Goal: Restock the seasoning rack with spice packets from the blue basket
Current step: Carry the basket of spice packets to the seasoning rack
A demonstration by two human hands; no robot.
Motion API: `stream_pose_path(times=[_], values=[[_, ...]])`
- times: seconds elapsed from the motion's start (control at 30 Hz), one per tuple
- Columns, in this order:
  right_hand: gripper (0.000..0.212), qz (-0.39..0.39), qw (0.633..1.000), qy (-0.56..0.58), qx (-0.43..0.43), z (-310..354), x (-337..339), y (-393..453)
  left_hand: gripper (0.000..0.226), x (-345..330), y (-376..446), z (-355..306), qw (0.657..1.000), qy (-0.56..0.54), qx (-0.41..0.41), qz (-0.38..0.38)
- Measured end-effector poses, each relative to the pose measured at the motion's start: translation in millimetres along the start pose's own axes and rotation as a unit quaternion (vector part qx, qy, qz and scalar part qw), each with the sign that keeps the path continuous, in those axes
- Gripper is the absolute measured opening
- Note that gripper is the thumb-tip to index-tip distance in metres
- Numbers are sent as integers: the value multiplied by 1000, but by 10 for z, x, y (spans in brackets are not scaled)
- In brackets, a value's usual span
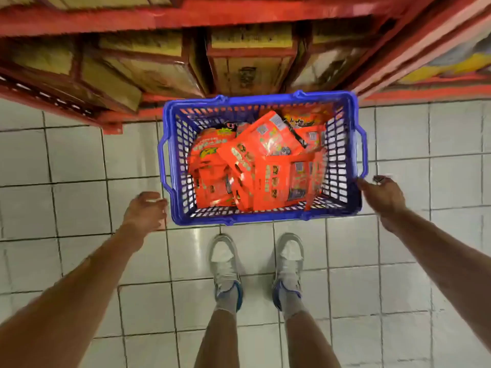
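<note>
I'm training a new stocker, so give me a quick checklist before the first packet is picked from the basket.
1. Blue basket resting on the tiled floor by the red rack: cannot tell, motion blur.
2. Orange spice packets inside the basket: ok.
3. Left hand free of any packet, at the near left corner: ok.
4. Right hand free of any packet, at the near right corner: ok.
5. Feet, in white shoes, behind the basket, not under it: ok.
6. Free slot on the seasoning rack: cannot tell.
</note>
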State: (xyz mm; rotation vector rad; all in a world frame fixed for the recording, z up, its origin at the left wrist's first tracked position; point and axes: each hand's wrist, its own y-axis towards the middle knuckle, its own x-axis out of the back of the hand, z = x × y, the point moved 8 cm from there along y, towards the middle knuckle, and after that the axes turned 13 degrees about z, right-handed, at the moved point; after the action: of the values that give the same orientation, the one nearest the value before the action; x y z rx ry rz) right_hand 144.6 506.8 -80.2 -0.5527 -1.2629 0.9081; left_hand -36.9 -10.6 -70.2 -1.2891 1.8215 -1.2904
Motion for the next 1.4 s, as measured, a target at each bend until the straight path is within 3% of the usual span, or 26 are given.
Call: stream_pose_path(times=[0.07, 0.23, 0.3, 0.5, 0.67, 0.77, 0.9, 1.13, 1.23, 1.4], values=[[42, -5, 1000, 13, 25, 53, -110, 234, 27, 23, 325, 37, 999, 31, -6, -42], [57, -78, 993, 83, 20, -102, -266, 590, 17, -45, 800, 99, 994, -5, -63, -94], [65, -106, 990, 90, 13, -149, -275, 575, 27, -49, 797, 124, 989, -24, -82, -118], [76, -134, 990, 40, 28, -236, -131, 381, 42, -64, 459, 22, 979, -34, -84, -185], [77, -114, 990, 78, -12, -747, 146, -228, 51, -245, -130, -195, 979, 13, -91, -183], [72, -122, 982, 139, -40, -1124, 571, -784, 48, -627, -580, -623, 978, 79, -123, -148], [66, -161, 950, 255, -84, -1709, 1363, -1699, 26, -1409, -1346, -1294, 973, 139, -169, -76], [37, -262, 846, 435, -160, -2792, 2608, -3630, 19, -3040, -3066, -2238, 947, 216, -233, 49], [40, -302, 798, 485, -190, -3191, 3026, -4429, 11, -3806, -3832, -2510, 925, 247, -260, 123], [26, -349, 739, 541, -197, -3679, 3673, -5410, 19, -4982, -4935, -2790, 882, 321, -295, 179]])
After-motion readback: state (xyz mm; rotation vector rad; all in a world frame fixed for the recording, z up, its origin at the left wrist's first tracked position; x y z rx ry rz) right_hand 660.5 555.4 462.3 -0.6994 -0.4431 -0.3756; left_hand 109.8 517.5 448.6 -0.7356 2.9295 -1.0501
